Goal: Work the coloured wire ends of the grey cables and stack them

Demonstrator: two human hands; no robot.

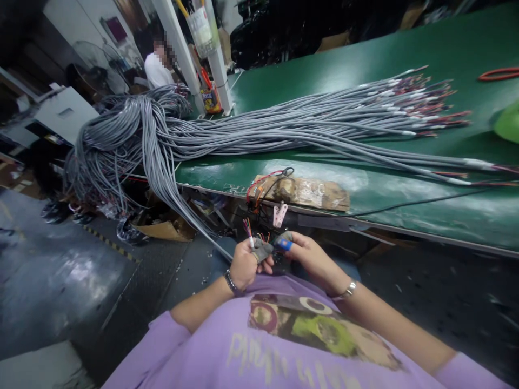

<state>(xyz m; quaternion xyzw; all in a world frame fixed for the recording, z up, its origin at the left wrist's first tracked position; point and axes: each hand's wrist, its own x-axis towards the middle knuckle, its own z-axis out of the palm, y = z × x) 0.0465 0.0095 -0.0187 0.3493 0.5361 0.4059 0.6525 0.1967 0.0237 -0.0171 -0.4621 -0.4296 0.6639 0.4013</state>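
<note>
My left hand is closed round the end of a grey cable, whose stripped coloured wires stick up above my fist. My right hand is pinched close beside it, its taped fingertip touching a small blue piece next to the cable end. Both hands hover over my lap, just below the front edge of the green table. A large bundle of grey cables lies across the table and spills off its left end towards the floor.
A small fixture on a brown taped pad with red and black leads sits at the table edge above my hands. Orange loop and green object at far right. Another person sits beyond white posts. Boxes lie under the table.
</note>
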